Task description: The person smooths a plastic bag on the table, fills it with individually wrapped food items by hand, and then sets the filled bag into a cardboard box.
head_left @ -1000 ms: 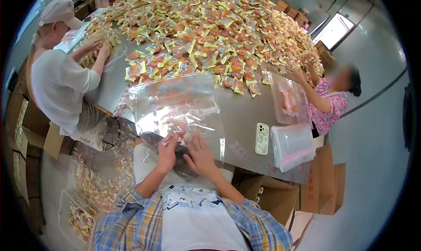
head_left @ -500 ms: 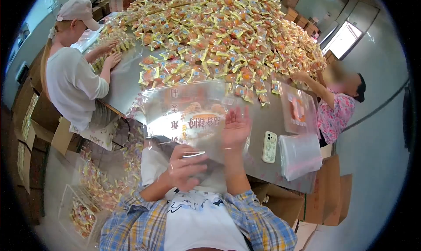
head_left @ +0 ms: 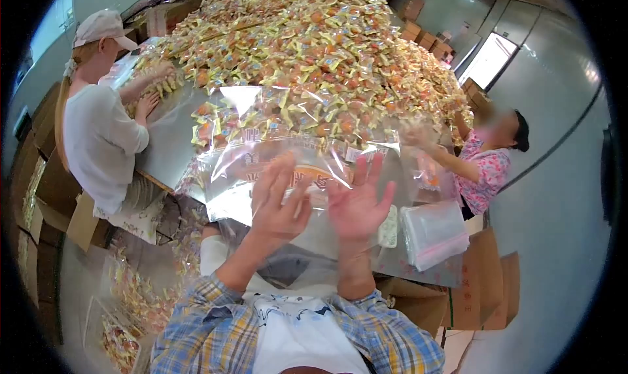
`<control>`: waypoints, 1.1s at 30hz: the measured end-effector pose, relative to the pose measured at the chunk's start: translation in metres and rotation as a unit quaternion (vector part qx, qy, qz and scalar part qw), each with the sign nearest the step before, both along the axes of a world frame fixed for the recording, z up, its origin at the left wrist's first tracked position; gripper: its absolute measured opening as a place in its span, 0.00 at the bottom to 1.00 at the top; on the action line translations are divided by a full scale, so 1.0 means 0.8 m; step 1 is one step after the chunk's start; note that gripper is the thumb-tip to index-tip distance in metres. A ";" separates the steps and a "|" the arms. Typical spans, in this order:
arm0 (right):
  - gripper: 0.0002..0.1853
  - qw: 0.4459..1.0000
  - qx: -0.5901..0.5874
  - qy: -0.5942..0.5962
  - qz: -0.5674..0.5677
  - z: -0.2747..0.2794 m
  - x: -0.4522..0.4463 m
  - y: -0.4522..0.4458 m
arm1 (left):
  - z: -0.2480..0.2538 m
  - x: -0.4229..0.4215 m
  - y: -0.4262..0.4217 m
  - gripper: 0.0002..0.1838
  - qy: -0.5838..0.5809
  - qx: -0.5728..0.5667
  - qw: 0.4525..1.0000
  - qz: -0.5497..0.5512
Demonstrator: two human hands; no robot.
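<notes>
A large clear plastic bag [head_left: 226, 168] with red and orange print is spread over the near edge of the metal table, its film wrinkled and shining. My left hand [head_left: 280, 201] is at the bag's middle, fingers stretched out and slightly blurred. Beside it, my right hand [head_left: 360, 204] shows its palm with the fingers spread. Both hands overlap the film; whether they are inside it or against it I cannot tell. Behind the bag rises a big heap of small wrapped snacks [head_left: 314, 60] with yellow-edged wrappers and orange contents.
Right of my hands lie a phone [head_left: 388, 229] in a pale case and a stack of clear bags [head_left: 433, 233]. Cardboard boxes [head_left: 481, 279] stand below the table's right side. One person [head_left: 104, 122] works at the left, another [head_left: 484, 168] at the right.
The bag has swung up and spread wider over the front of the heap. My left hand has risen and its fingers have straightened; my right hand's fingers have spread. The view has shifted slightly.
</notes>
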State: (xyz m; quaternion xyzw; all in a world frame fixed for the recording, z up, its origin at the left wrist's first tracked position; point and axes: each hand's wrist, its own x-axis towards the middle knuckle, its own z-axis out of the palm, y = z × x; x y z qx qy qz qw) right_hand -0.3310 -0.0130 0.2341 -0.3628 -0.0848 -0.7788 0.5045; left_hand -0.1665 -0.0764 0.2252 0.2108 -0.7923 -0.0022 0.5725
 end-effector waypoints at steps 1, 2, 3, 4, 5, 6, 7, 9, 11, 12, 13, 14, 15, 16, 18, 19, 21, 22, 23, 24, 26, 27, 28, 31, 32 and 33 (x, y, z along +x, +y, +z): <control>0.30 0.999 -0.004 0.031 -0.041 0.001 0.001 -0.002 | 0.011 -0.012 -0.006 0.30 -0.001 -0.044 0.999 -0.014; 0.30 0.959 0.064 0.145 -0.233 0.003 0.004 -0.004 | 0.021 -0.023 -0.010 0.31 -0.002 -0.086 0.996 -0.028; 0.30 0.866 0.129 0.251 -0.412 0.005 0.006 -0.007 | 0.026 -0.038 -0.015 0.29 0.003 -0.072 0.997 -0.010; 0.28 0.753 0.138 0.355 -0.537 0.014 0.006 -0.007 | 0.028 -0.054 -0.021 0.26 0.009 -0.057 0.998 0.007; 0.26 0.608 0.151 0.428 -0.652 0.023 0.005 -0.007 | 0.032 -0.065 -0.026 0.24 0.014 -0.041 0.999 0.025; 0.24 0.474 0.109 0.500 -0.717 0.047 0.008 -0.005 | 0.038 -0.070 -0.031 0.24 -0.004 0.002 1.000 0.018; 0.22 0.326 0.059 0.555 -0.763 0.063 0.008 -0.007 | 0.035 -0.077 -0.040 0.27 0.015 -0.003 1.000 0.018; 0.21 0.281 0.029 0.568 -0.773 0.060 -0.005 -0.019 | 0.035 -0.085 -0.053 0.32 -0.027 -0.054 0.998 0.003; 0.22 0.265 0.016 0.586 -0.766 0.054 -0.017 -0.022 | 0.036 -0.094 -0.056 0.35 -0.045 -0.038 0.998 -0.019; 0.23 0.251 0.014 0.589 -0.768 0.050 -0.027 -0.029 | 0.033 -0.098 -0.056 0.36 -0.049 -0.010 0.998 -0.032; 0.23 0.219 0.038 0.581 -0.783 0.046 -0.038 -0.038 | 0.021 -0.106 -0.065 0.37 -0.035 0.012 0.999 -0.033; 0.24 0.186 0.064 0.573 -0.796 0.039 -0.049 -0.046 | 0.004 -0.118 -0.081 0.38 -0.021 0.037 0.998 -0.037; 0.25 0.150 0.091 0.565 -0.806 0.032 -0.062 -0.050 | -0.010 -0.128 -0.093 0.39 -0.009 0.063 0.997 -0.042; 0.30 0.092 0.138 0.594 -0.787 0.024 -0.081 -0.047 | -0.015 -0.129 -0.097 0.41 0.018 0.050 0.998 -0.021; 0.33 0.046 0.246 0.581 -0.774 -0.001 -0.107 -0.034 | -0.033 -0.117 -0.103 0.45 -0.152 0.111 0.978 0.094; 0.34 0.026 0.294 0.570 -0.767 -0.009 -0.120 -0.035 | -0.044 -0.114 -0.110 0.47 -0.203 0.128 0.963 0.123; 0.36 0.029 0.310 0.569 -0.761 -0.022 -0.127 -0.024 | -0.076 -0.116 -0.117 0.49 -0.159 0.080 0.979 0.098; 0.36 0.025 0.315 0.576 -0.753 -0.026 -0.122 -0.019 | -0.080 -0.116 -0.118 0.50 -0.138 0.055 0.985 0.084; 0.36 0.019 0.324 0.584 -0.744 -0.029 -0.118 -0.014 | -0.083 -0.122 -0.118 0.50 -0.139 0.061 0.986 0.076; 0.36 0.043 0.300 0.614 -0.729 -0.027 -0.113 -0.013 | -0.082 -0.129 -0.109 0.51 -0.143 0.070 0.985 0.062; 0.36 0.090 0.251 0.666 -0.697 -0.020 -0.102 -0.012 | -0.065 -0.145 -0.092 0.41 -0.076 0.106 0.991 -0.026; 0.36 0.092 0.257 0.657 -0.703 -0.028 -0.105 -0.014 | -0.064 -0.152 -0.087 0.41 -0.077 0.087 0.993 -0.015; 0.36 0.097 0.256 0.647 -0.712 -0.035 -0.110 -0.025 | -0.060 -0.158 -0.088 0.41 -0.074 0.064 0.995 0.003; 0.37 0.087 0.320 0.630 -0.702 -0.043 -0.128 -0.030 | -0.078 -0.171 -0.108 0.43 -0.084 0.059 0.993 0.053; 0.37 0.061 0.352 0.618 -0.700 -0.056 -0.147 -0.028 | -0.092 -0.172 -0.119 0.44 -0.094 0.080 0.990 0.069; 0.38 0.035 0.382 0.604 -0.698 -0.066 -0.167 -0.025 | -0.101 -0.170 -0.128 0.44 -0.103 0.099 0.986 0.086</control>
